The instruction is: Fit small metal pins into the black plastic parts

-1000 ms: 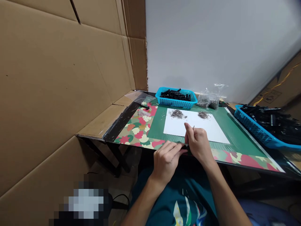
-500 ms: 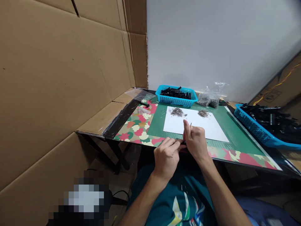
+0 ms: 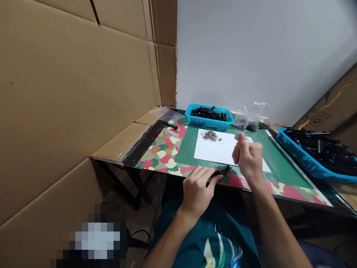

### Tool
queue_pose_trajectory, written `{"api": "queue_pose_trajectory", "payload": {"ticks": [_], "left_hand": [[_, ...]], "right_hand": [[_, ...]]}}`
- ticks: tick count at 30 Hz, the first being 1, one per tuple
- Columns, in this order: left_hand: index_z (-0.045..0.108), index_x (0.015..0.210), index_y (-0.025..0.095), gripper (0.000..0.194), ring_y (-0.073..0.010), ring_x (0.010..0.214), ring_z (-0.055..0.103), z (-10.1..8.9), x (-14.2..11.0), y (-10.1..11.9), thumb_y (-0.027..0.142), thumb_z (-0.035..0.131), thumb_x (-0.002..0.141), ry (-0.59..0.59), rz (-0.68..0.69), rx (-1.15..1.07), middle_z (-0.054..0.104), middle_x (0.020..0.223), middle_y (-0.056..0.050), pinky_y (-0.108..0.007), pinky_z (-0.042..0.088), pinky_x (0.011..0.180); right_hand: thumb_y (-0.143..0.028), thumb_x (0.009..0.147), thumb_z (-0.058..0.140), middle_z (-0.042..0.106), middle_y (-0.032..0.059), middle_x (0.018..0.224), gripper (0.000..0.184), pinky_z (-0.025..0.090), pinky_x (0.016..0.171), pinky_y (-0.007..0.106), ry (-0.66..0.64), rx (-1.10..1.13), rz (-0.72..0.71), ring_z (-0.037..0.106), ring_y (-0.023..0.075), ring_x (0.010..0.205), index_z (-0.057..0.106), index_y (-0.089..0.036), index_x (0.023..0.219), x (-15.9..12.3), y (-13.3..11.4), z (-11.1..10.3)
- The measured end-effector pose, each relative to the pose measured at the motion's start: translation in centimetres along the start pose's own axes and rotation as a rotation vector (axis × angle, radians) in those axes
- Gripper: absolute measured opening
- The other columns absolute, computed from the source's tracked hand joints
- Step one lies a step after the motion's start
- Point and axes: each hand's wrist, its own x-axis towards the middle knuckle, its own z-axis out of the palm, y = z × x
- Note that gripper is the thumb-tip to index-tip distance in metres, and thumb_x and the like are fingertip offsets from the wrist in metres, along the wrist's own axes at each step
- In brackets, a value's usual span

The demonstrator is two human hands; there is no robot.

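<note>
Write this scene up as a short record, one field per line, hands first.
Left hand: gripping a slender black part at the table's near edge
Right hand: curled closed; contents not visible
Work surface: white rectangular paper sheet on a green mat
Small metal pieces: two piles on the sheet, one partly hidden by the right hand
Containers: two blue plastic baskets of black parts

Left hand (image 3: 198,186): back upward, fingers bent and together, thumb (image 3: 216,180) beneath them, closed in a grip; forearm (image 3: 174,236) bare, slanting from near left. Right hand (image 3: 249,154): raised, right of the left hand and apart from it, fingers curled, thumb (image 3: 242,140) upward; forearm (image 3: 279,227) bare, slanting from near right.
</note>
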Motion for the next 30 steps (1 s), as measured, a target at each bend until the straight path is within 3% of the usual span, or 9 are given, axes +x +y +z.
{"api": "queue_pose_trajectory", "payload": {"ticks": [3, 7, 11, 14, 20, 30], "left_hand": [[0.075, 0.103, 0.022, 0.012, -0.0180, 0.084, 0.072, 0.1, -0.1, 0.1, 0.032, 0.069, 0.101, 0.009, 0.010, 0.015, 0.080, 0.093, -0.001, -0.031, 0.054, 0.076], [0.073, 0.112, 0.024, 0.014, -0.0183, 0.092, 0.073, -0.1, 0.0, 0.5, 0.031, 0.063, 0.105, -0.009, -0.054, -0.017, 0.079, 0.103, -0.003, -0.030, 0.054, 0.081], [0.069, 0.115, 0.025, 0.013, -0.0157, 0.086, 0.073, -1.3, 1.0, 0.4, 0.029, 0.060, 0.106, -0.050, -0.136, -0.071, 0.077, 0.105, -0.001, -0.028, 0.053, 0.076], [0.067, 0.114, 0.025, 0.012, -0.0184, 0.092, 0.073, -2.3, 2.7, -0.3, 0.028, 0.061, 0.105, -0.103, -0.120, -0.068, 0.076, 0.106, -0.001, -0.029, 0.053, 0.080], [0.066, 0.114, 0.025, 0.013, -0.0218, 0.102, 0.071, -2.4, 5.5, -1.6, 0.022, 0.059, 0.104, -0.258, -0.147, -0.033, 0.075, 0.113, -0.003, -0.033, 0.054, 0.087], [0.065, 0.117, 0.023, 0.016, -0.0237, 0.114, 0.063, -2.1, 5.3, -1.5, 0.019, 0.054, 0.106, -0.341, -0.094, 0.131, 0.071, 0.118, -0.006, -0.037, 0.051, 0.097]], "right_hand": [[-0.063, 0.107, 0.041, 0.049, 0.0038, 0.041, 0.073, 0.032, 0.047, 0.027, -0.126, -0.085, 0.071, 0.043, 0.0102, 0.038, 0.045, -0.022, 0.046, 4.0, 0.8, -1.6], [-0.058, 0.104, 0.048, 0.053, 0.0032, 0.050, 0.063, 0.034, 0.052, 0.028, -0.391, -0.367, 0.164, 0.044, 0.0115, 0.047, 0.056, -0.019, 0.056, 8.8, 3.7, -1.3], [-0.047, 0.089, 0.073, 0.064, 0.0047, 0.066, 0.036, 0.037, 0.058, 0.028, -0.555, -0.488, 0.140, 0.054, 0.0160, 0.061, 0.071, -0.016, 0.071, 10.0, 6.6, -0.3], [-0.034, 0.082, 0.076, 0.070, 0.0057, 0.078, 0.019, 0.039, 0.058, 0.026, -0.520, -0.484, 0.175, 0.059, 0.0170, 0.066, 0.078, -0.016, 0.086, 9.2, 7.5, 0.1], [-0.032, 0.082, 0.076, 0.072, 0.0063, 0.081, 0.017, 0.038, 0.056, 0.025, -0.418, -0.503, 0.217, 0.061, 0.0176, 0.068, 0.080, -0.016, 0.088, 8.5, 7.7, 0.6], [-0.017, 0.073, 0.073, 0.072, 0.0051, 0.073, 0.012, 0.039, 0.057, 0.024, -0.459, -0.344, 0.267, 0.058, 0.0145, 0.063, 0.082, -0.013, 0.081, 8.9, 7.4, 0.0]]}}
